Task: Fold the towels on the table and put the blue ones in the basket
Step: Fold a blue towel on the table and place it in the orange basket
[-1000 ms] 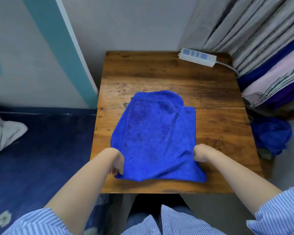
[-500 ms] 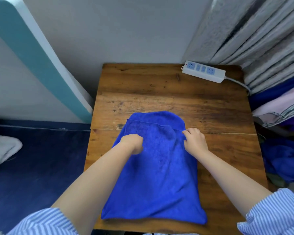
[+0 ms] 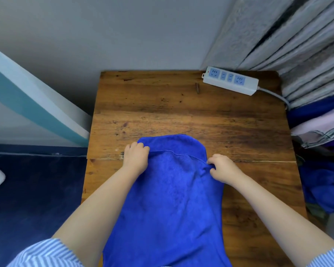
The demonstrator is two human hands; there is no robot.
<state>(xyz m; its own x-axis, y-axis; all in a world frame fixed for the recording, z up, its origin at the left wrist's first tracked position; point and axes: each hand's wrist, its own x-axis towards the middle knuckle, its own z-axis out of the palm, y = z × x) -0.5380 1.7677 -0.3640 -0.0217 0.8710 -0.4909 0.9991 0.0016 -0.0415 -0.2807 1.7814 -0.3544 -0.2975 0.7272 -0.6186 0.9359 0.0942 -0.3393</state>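
Note:
A blue towel (image 3: pixel 170 199) lies folded over on the wooden table (image 3: pixel 162 105), its near part running down to the bottom of the view. My left hand (image 3: pixel 135 158) grips the left corner of the upper layer's hemmed edge. My right hand (image 3: pixel 221 167) pinches the right corner of that same edge. The edge lies just short of the towel's rounded far fold. More blue towels (image 3: pixel 324 187) sit bunched low at the table's right side; any basket under them is hidden.
A white power strip (image 3: pixel 230 80) with its cable lies at the table's far right corner. Grey curtains (image 3: pixel 297 45) and stacked fabrics (image 3: pixel 320 124) stand to the right. A teal-edged panel (image 3: pixel 33 106) leans at the left, above a dark blue surface (image 3: pixel 35 199).
Both hands carried the towel's near edge away from me, over the towel, to its far end, so the towel lies doubled. The view also shifted forward over the table.

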